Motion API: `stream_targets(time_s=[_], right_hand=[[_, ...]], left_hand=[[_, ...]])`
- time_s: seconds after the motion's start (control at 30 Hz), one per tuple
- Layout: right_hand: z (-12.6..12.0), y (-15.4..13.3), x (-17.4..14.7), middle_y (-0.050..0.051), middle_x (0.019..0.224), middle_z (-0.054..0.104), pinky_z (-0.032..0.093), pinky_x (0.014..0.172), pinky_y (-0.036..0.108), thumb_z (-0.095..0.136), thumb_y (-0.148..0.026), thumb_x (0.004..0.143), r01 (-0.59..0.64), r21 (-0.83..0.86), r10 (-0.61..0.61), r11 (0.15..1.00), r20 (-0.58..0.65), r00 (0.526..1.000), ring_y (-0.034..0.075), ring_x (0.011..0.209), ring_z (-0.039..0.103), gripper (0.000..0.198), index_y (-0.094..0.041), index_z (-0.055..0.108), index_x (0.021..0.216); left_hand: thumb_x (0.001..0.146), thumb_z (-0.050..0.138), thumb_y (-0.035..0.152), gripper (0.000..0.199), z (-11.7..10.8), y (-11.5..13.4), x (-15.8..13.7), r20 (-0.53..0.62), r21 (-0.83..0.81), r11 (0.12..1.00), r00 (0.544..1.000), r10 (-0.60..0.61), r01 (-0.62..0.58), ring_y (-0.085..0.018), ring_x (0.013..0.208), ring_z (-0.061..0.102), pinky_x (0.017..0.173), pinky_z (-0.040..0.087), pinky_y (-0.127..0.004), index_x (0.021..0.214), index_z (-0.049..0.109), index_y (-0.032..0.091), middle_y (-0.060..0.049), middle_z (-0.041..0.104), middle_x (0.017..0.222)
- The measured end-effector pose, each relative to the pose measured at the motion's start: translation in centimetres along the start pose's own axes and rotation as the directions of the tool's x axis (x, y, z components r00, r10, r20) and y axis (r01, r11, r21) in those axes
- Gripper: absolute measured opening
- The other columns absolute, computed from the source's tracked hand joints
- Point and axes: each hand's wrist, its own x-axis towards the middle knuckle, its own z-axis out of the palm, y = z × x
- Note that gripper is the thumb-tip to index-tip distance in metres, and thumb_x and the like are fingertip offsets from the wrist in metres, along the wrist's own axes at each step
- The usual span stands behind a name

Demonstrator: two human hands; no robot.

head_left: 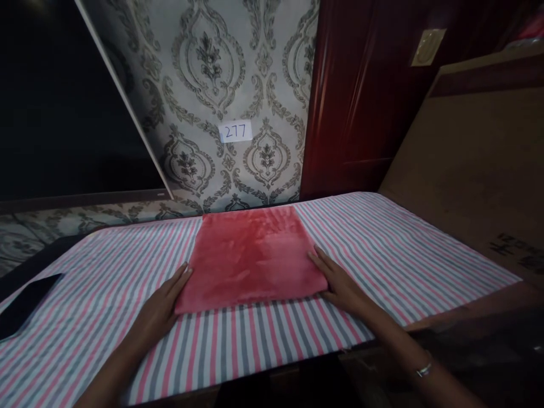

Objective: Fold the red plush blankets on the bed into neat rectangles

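Note:
A red plush cloth (250, 258), folded into a flat, roughly square shape, lies on a striped tablecloth (238, 345). At its left edge is my left hand (164, 300), fingers stretched out and touching the border near the front corner. My right hand (338, 280) rests against the opposite edge, its fingers extended onto the cloth's side and slightly apart. Neither hand is wrapped around the fabric. The cloth's surface shows lighter and darker patches of pile.
A dark phone (28, 303) lies at the far left of the table. Behind are a large black screen (72, 107), patterned wallpaper (208, 73) with a paper label (236, 131) reading 277, and a dark red wooden panel (352, 102). A big cardboard box (480, 153) stands at the right.

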Motion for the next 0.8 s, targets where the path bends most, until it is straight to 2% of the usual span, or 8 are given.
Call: stream_targets(time_s=[0.1, 0.17, 0.27, 0.4, 0.5, 0.63, 0.73, 0.8], right_hand=[[-0.1, 0.4, 1.2, 0.009, 0.170, 0.013, 0.039, 0.115, 0.047, 0.052, -0.008, 0.082, 0.033, -0.052, -0.034, 0.998, -0.015, 0.999, 0.027, 0.150, 0.031, 0.094, -0.033, 0.011, 0.163], [-0.1, 0.6, 2.1, 0.009, 0.169, 0.019, 0.038, 0.114, 0.050, 0.048, -0.005, 0.084, 0.041, -0.118, -0.045, 0.992, -0.031, 0.998, 0.027, 0.149, 0.032, 0.088, -0.033, 0.019, 0.162], [-0.2, 0.8, 3.4, 0.009, 0.168, 0.023, 0.036, 0.115, 0.053, 0.046, -0.008, 0.090, 0.048, -0.196, -0.059, 0.979, -0.052, 0.997, 0.029, 0.151, 0.029, 0.074, -0.032, 0.032, 0.159], [-0.1, 1.0, 4.2, 0.009, 0.163, 0.036, 0.035, 0.116, 0.050, 0.044, -0.015, 0.093, 0.129, -0.164, -0.135, 0.978, -0.025, 0.990, 0.026, 0.150, 0.030, 0.061, -0.027, 0.044, 0.153], [0.3, 1.3, 4.4, 0.009, 0.155, 0.048, 0.034, 0.117, 0.049, 0.046, -0.022, 0.093, 0.152, -0.066, -0.156, 0.986, -0.074, 0.985, 0.026, 0.149, 0.034, 0.055, -0.025, 0.053, 0.148], [0.4, 1.4, 5.5, 0.011, 0.139, 0.064, 0.039, 0.113, 0.051, 0.051, -0.039, 0.093, 0.178, 0.138, -0.133, 0.974, -0.283, 0.950, 0.030, 0.138, 0.050, 0.045, -0.025, 0.065, 0.134], [-1.3, 0.5, 7.0, 0.007, 0.121, 0.074, 0.038, 0.113, 0.053, 0.050, -0.045, 0.095, 0.157, 0.268, -0.019, 0.951, -0.454, 0.891, 0.029, 0.124, 0.061, 0.035, -0.029, 0.073, 0.116], [-3.7, -0.7, 8.2, 0.005, 0.105, 0.077, 0.041, 0.110, 0.051, 0.050, -0.049, 0.094, 0.114, 0.329, 0.087, 0.937, -0.537, 0.839, 0.029, 0.111, 0.067, 0.033, -0.028, 0.075, 0.100]], left_hand=[[0.083, 0.055, 0.019, 0.087, -0.1, -0.5, 1.5, 0.050, 0.019, 1.000, 0.999, 0.012, -0.013, -0.031, 0.136, 0.052, 0.102, 0.053, -0.041, 0.161, 0.020, 0.032, -0.010, 0.026, 0.167], [0.081, 0.060, 0.025, 0.087, 0.0, -0.6, 2.5, 0.052, 0.031, 0.998, 0.997, 0.051, -0.052, -0.034, 0.139, 0.049, 0.103, 0.050, -0.044, 0.160, 0.024, 0.030, -0.012, 0.021, 0.168], [0.079, 0.064, 0.034, 0.087, 0.5, -0.7, 3.7, 0.049, 0.053, 0.987, 0.988, 0.149, -0.151, -0.036, 0.144, 0.040, 0.111, 0.041, -0.049, 0.159, 0.031, 0.025, -0.015, 0.022, 0.167], [0.081, 0.060, 0.041, 0.079, 1.2, -1.2, 4.0, 0.092, -0.028, 0.983, 0.978, 0.185, -0.183, -0.033, 0.145, 0.039, 0.117, 0.033, -0.048, 0.155, 0.039, 0.022, -0.014, 0.032, 0.164], [0.082, 0.057, 0.057, 0.078, 1.8, -1.3, 3.7, -0.026, -0.139, 0.975, 0.984, 0.174, -0.176, -0.034, 0.143, 0.041, 0.117, 0.034, -0.048, 0.150, 0.046, 0.020, -0.016, 0.041, 0.159], [0.085, 0.055, 0.063, 0.065, 1.3, -0.8, 4.8, -0.253, -0.246, 0.953, 0.961, 0.113, -0.177, -0.033, 0.140, 0.044, 0.113, 0.040, -0.048, 0.134, 0.059, 0.021, -0.015, 0.060, 0.142], [0.082, 0.061, 0.061, 0.055, -1.3, 0.2, 6.5, -0.336, -0.347, 0.926, 0.941, 0.028, -0.151, -0.032, 0.133, 0.051, 0.108, 0.045, -0.045, 0.121, 0.066, 0.023, -0.012, 0.069, 0.127], [0.082, 0.060, 0.059, 0.047, -4.1, 1.2, 7.7, -0.359, -0.457, 0.887, 0.927, -0.108, -0.074, -0.031, 0.121, 0.060, 0.101, 0.050, -0.043, 0.109, 0.069, 0.022, -0.010, 0.073, 0.115]])
